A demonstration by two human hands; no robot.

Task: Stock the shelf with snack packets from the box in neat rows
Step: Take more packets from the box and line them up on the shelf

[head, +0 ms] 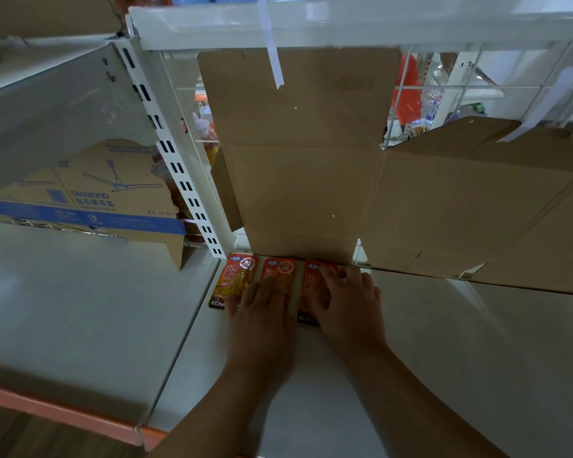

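Observation:
Three orange snack packets lie flat in a row on the white shelf (444, 342), against a flattened cardboard sheet (305, 193) at the back. The left packet (234, 280) lies uncovered. My left hand (262, 312) rests palm down on the middle packet (278, 269). My right hand (348, 302) presses flat on the right packet (315, 282), fingers spread. Neither hand grips anything. The box of packets is not in view.
A second cardboard sheet (477, 209) leans at the back right. On the neighbouring shelf at the left stands a ceiling-fan carton (90, 196). A slotted white upright (179, 166) divides the two bays. The upper shelf edge (344, 28) hangs overhead.

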